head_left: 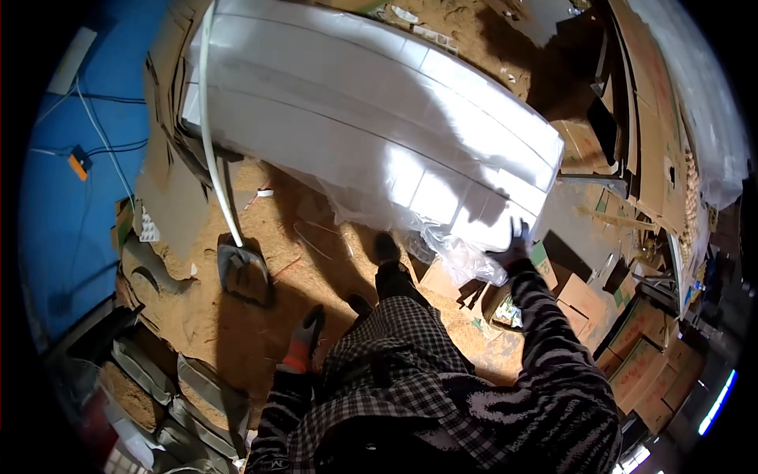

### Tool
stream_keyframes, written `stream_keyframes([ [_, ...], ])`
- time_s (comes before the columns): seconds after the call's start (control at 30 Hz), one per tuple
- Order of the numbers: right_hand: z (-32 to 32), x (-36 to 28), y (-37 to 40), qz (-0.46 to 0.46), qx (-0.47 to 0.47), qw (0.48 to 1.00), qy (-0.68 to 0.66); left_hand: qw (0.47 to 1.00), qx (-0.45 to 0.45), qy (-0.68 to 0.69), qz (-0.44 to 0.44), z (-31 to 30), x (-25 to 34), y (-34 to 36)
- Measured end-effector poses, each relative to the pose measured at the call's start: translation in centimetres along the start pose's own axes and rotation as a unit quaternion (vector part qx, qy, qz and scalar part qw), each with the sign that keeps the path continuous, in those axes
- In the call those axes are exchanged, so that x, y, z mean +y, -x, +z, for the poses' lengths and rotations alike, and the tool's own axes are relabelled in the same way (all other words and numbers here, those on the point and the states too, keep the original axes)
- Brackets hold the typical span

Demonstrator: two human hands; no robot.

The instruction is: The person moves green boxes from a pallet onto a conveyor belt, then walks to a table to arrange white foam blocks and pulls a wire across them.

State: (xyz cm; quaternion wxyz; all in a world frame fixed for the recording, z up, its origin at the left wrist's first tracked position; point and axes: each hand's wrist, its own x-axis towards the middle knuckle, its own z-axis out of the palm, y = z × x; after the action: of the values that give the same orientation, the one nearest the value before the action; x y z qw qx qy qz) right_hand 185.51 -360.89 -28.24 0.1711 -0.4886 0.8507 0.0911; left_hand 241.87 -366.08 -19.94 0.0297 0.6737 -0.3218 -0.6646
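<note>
A long stack of white boxes (316, 87) under clear plastic film lies across the upper middle of the head view. My right hand (515, 243), in a grey glove, is at the stack's near right corner, its fingers apart against the white surface. Bunched clear film (466, 261) hangs beside that hand, to its left. Low at my left side is my left hand (310, 336), in a dark and grey glove with an orange cuff. It hangs over the floor and touches nothing; its fingers point up in the view, and their spacing is unclear.
A white pole (209, 118) rises from a dark base (245, 275) left of the stack. Flattened cardboard (647, 103) and brown boxes (639, 371) stand at the right. Filled sacks (201, 419) lie at lower left, near a blue wall (63, 221). Debris lies on the floor (308, 268).
</note>
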Motion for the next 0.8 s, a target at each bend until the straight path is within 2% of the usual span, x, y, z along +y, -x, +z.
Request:
stream_keyframes([
  [0.03, 1.1, -3.1, 0.2, -0.035, -0.022, 0.998, -0.049, 0.998, -0.013, 0.053, 0.012, 0.3, -0.1, -0.7],
  [0.1, 2.7, -9.9, -0.5, -0.108, -0.055, 0.993, 0.01, 0.994, -0.021, 0.106, 0.018, 0.9, 0.8, -1.1],
  [0.17, 4.2, -14.5, -2.0, -0.09, -0.082, 0.989, 0.089, 1.0, -0.025, -0.012, -0.006, 1.3, 3.1, -0.1],
  [0.2, 5.0, -15.7, -2.8, -0.068, -0.078, 0.987, 0.124, 1.0, -0.021, -0.012, -0.007, 0.9, 2.4, -0.3],
  [0.23, 7.3, -15.3, -3.9, -0.057, -0.006, 0.994, 0.088, 0.999, -0.026, -0.035, 0.023, 0.2, 1.1, -0.4],
  [0.27, 11.2, -13.8, -5.5, -0.058, 0.131, 0.984, 0.102, 0.996, -0.031, -0.058, 0.054, -0.5, -0.1, -0.6],
  [0.33, 10.5, -12.2, -7.1, -0.025, 0.037, 0.996, 0.08, 0.998, -0.015, -0.05, 0.025, -2.0, -2.3, -0.9],
  [0.37, 6.9, -12.4, -6.7, -0.049, -0.019, 0.998, 0.026, 0.999, -0.004, -0.04, -0.004, -2.4, -2.9, -0.8],
  [0.4, 7.5, -11.5, -6.9, -0.11, 0.064, 0.992, 0.011, 0.999, -0.006, -0.038, -0.003, -2.7, -2.7, -0.5],
  [0.47, 6.1, -9.5, -6.8, -0.107, 0.015, 0.985, -0.133, 0.998, 0.018, -0.054, -0.008, -2.9, -2.4, -0.4],
  [0.5, 5.8, -8.2, -6.9, -0.026, -0.035, 0.964, -0.262, 0.999, 0.018, -0.049, -0.004, -2.8, -2.6, -0.5],
  [0.53, 5.1, -6.5, -7.2, 0.022, 0.004, 0.977, -0.211, 0.999, 0.016, -0.033, -0.006, -2.9, -2.9, -0.5],
  [0.57, 3.1, -3.8, -7.5, 0.095, -0.027, 0.962, -0.253, 1.0, 0.015, -0.018, -0.008, -3.0, -3.2, -0.6],
  [0.6, 6.8, 2.3, -10.0, 0.218, 0.014, 0.957, -0.192, 1.0, 0.014, -0.016, -0.006, -3.1, -3.8, -0.9],
  [0.7, 0.5, 15.3, -14.4, 0.229, 0.236, 0.941, -0.079, 0.998, 0.012, -0.048, 0.046, -3.5, -4.5, -2.1],
  [0.73, -9.1, 10.7, -13.8, 0.21, 0.248, 0.927, -0.186, 0.999, 0.0, -0.038, 0.025, -3.6, -4.0, -2.5],
  [0.77, -14.8, 8.6, -14.5, 0.238, 0.252, 0.927, -0.144, 1.0, -0.012, -0.027, 0.003, -3.6, -3.6, -2.8],
  [0.8, -17.7, 7.7, -15.9, 0.266, 0.256, 0.924, -0.101, 1.0, -0.013, -0.026, 0.004, -3.6, -3.4, -2.9],
])
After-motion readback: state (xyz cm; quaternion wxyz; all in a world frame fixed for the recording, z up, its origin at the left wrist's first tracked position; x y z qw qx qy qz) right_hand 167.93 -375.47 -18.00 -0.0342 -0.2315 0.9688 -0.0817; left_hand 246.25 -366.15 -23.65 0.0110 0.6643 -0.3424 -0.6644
